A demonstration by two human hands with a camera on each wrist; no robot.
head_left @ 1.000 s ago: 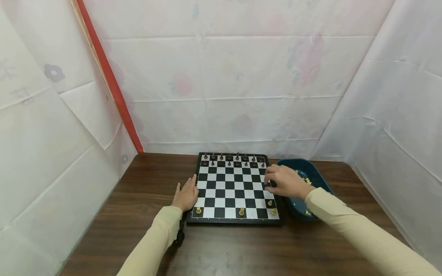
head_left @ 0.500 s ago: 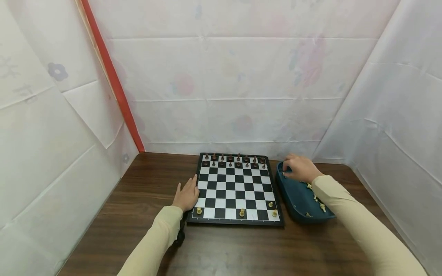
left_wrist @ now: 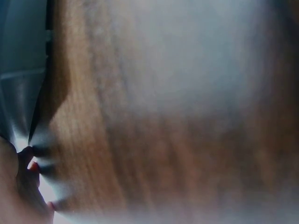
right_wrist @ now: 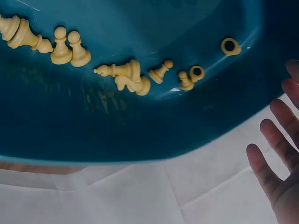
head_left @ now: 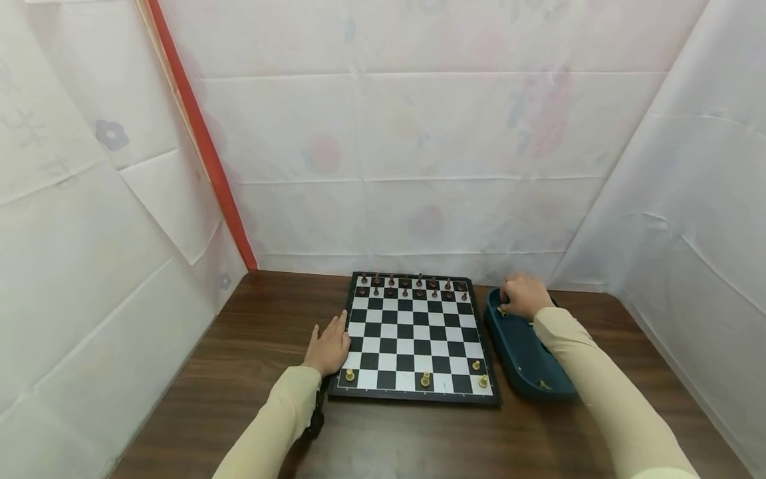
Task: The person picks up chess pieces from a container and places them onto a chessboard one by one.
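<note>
My left hand (head_left: 329, 346) rests flat on the left edge of the chessboard (head_left: 413, 398). In the left wrist view only part of that hand (left_wrist: 21, 191) shows, at the lower left. My right hand (head_left: 524, 295) is over the far end of the blue tray (head_left: 509, 362), right of the board. In the right wrist view its fingers (right_wrist: 279, 135) are spread and slightly bent, with nothing visible between them. Pale yellow chess pieces lie in the tray, including a pawn (right_wrist: 60, 46), a bishop (right_wrist: 119, 70) and a knight (right_wrist: 133, 85).
Dark chess pieces (head_left: 405, 291) fill the board's two far rows. On its near side stand several yellow pieces, among them a pawn (head_left: 476, 364) and a larger piece (head_left: 425, 379). A brown wood-grain table (head_left: 395, 439) lies below, with white sheets (head_left: 383, 159) around it.
My right hand has moved from above the board's right edge to the far end of the tray. The left hand stays on the board. The view has tilted slightly.
</note>
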